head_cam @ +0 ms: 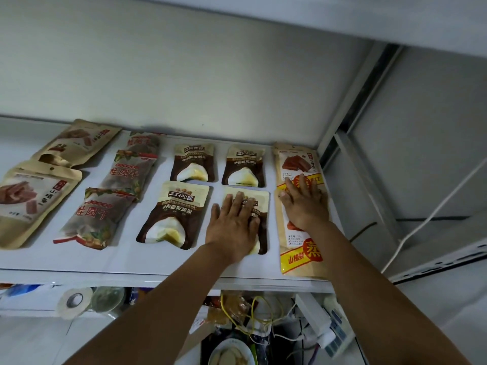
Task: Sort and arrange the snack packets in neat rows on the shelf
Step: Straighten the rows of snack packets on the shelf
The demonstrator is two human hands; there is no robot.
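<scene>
Packets (174, 214) line the shelf (105, 262). Fingers (238, 204) straight, my left hand (233, 225) rests on a brown packet (263, 206), right hand (307, 206) on a yellow packet (300, 256).

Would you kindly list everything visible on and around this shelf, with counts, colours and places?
shelf: one, white, mid-view.
kraft packets: two, tan, far left column.
longan packets: three, brown with red lettering, second column.
brown packets: four, brown and cream, two middle columns.
yellow packets: two, yellow-tan, right column.
tape roll: one, white, below the shelf.
power strip: one, white, below at right.
left hand: flat on the front right brown packet.
right hand: flat across both yellow packets.
</scene>
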